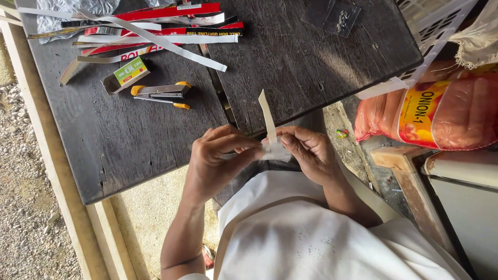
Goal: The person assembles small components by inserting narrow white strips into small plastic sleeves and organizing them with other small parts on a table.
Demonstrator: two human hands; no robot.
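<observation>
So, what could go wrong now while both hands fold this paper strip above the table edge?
1. The left hand and right hand pinch the paper strip beyond the table edge, so a slip would likely drop it to the ground.
2. The strip's free end stands up unsupported; it may bend or tear.
3. The stapler and the loose cut strips lie close behind; a reaching arm could knock them.

The table (290, 67) is dark grey wood; the stapler (161, 94) grey with orange ends; strips (155, 26) red and white; sack (441, 114) orange-red.
</observation>
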